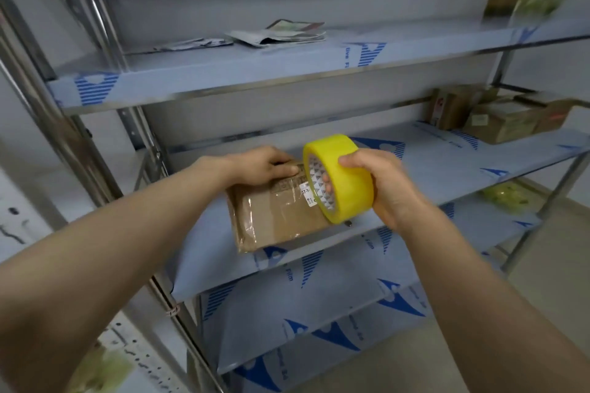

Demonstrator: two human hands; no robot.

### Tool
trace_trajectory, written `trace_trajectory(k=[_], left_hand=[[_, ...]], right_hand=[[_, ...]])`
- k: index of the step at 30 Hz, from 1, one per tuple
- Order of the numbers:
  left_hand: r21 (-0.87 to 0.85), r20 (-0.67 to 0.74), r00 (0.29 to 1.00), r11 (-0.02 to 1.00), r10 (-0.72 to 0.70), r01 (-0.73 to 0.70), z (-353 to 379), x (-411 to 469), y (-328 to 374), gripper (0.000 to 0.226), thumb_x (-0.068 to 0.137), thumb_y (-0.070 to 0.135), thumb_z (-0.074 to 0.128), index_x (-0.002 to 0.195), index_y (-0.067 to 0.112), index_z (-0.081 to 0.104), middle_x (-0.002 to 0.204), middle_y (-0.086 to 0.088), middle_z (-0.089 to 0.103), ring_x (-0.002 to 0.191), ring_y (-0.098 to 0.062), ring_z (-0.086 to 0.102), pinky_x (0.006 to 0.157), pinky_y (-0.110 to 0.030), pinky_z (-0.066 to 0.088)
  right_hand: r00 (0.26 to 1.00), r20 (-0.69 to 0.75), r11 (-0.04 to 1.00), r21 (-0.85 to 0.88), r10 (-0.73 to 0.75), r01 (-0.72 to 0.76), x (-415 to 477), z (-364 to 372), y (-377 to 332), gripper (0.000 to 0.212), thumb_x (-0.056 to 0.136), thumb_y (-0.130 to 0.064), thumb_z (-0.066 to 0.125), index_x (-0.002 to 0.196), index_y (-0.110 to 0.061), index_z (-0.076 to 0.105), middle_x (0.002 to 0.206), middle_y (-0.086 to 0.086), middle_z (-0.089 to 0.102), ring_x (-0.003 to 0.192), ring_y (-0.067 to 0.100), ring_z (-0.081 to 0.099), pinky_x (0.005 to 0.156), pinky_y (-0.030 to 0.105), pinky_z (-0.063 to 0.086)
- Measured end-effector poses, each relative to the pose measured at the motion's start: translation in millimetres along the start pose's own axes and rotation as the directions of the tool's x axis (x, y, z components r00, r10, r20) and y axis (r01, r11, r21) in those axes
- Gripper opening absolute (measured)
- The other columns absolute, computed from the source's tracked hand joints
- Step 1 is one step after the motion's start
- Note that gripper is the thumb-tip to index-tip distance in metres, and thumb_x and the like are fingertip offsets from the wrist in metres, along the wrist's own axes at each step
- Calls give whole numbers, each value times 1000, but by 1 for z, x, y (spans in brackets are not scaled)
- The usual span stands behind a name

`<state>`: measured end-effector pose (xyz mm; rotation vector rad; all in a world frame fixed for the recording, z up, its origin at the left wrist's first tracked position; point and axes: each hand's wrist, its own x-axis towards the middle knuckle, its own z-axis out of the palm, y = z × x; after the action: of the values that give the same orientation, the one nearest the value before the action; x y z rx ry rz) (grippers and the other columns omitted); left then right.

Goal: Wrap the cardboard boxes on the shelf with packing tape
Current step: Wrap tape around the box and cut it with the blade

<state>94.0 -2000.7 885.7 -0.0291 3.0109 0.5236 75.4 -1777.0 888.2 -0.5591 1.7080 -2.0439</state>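
A flat brown cardboard box, glossy with tape and bearing a white label, lies on the middle shelf near its front edge. My left hand presses down on the box's far left corner, fingers flat on top. My right hand grips a yellow roll of packing tape held upright just over the box's right end, with fingers through its core. The box's right edge is hidden behind the roll.
More cardboard boxes are stacked at the right back of the same shelf. Flat packets lie on the shelf above. Steel uprights stand at the left. Lower shelves carry blue-printed film, and a yellow-green item sits below right.
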Motion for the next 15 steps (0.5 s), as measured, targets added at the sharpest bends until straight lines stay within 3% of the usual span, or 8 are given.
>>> trace_trajectory(k=[3,7,10,12,15], left_hand=[[-29,-22,999,999,-45,44,-12,0,6,33,99,28,47,127,14,60,119,4,60,108,-14,56,93,-22,39],[-21,-132,974,983,-182,181,-4,17,8,38,102,35,38,127,15,58,133,-7,56,120,-24,51,97,-28,38],[54,-201,951,967,-234,249,-1,28,5,51,101,49,26,117,18,62,131,-8,57,117,-27,52,94,-33,40],[92,-249,944,965,-218,248,0,32,-1,52,100,52,23,112,19,62,128,-7,59,116,-27,52,89,-34,39],[115,-305,931,963,-201,245,2,36,-10,51,100,52,23,108,21,62,124,-7,60,114,-27,53,86,-35,40]], right_hand=[[997,-15,997,-15,-80,80,5,11,-20,17,88,-13,61,71,-9,63,55,-2,67,51,11,62,48,18,49],[991,-102,995,-61,-86,81,20,27,-23,27,90,-34,62,72,-15,63,59,-3,68,57,12,64,62,27,55],[989,-126,992,-108,-77,64,30,31,-24,34,88,-47,59,77,-16,65,68,3,71,64,16,67,71,32,57],[991,-124,992,-123,-58,43,32,32,-23,33,86,-48,62,79,-16,66,65,4,71,61,15,67,67,29,57],[986,-159,996,-73,-55,44,30,36,-25,28,86,-38,66,70,-15,62,50,-2,65,46,8,61,50,19,53]])
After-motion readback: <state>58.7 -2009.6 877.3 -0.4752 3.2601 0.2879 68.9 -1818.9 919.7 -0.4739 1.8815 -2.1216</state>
